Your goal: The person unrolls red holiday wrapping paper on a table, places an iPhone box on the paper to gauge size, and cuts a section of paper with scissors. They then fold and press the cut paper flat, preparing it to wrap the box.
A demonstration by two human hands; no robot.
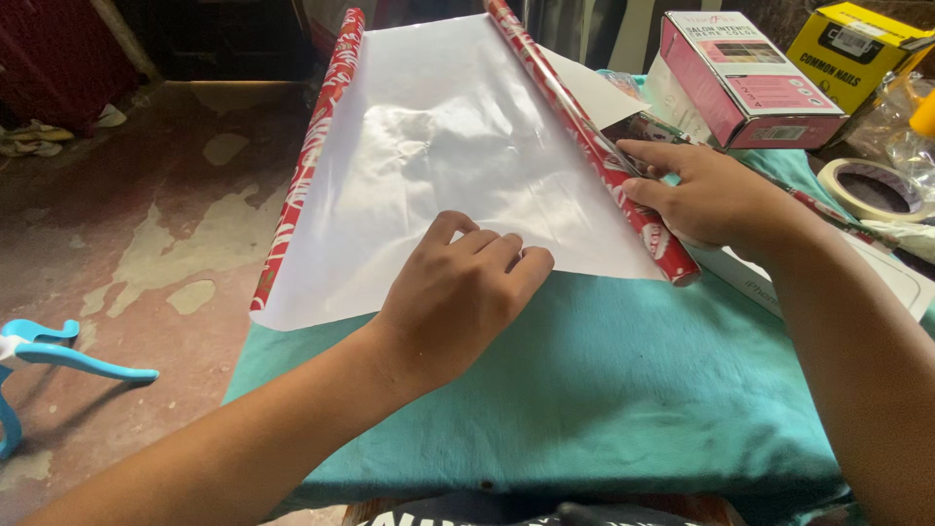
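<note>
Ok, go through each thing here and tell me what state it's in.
Wrapping paper: unrolled, white side up, edges curled.
Left hand: pressing the sheet's near edge.
Right hand: on the rolled right edge.
Pink box: closed.
Yellow box: closed.
Tape roll: lying flat.

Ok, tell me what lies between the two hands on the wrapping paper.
Head view: only bare white underside of the red patterned wrapping paper lies between the left hand and right hand.

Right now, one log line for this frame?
left hand: pressing wrapping paper flat | right hand: on paper's rolled edge | surface: teal cloth
</note>
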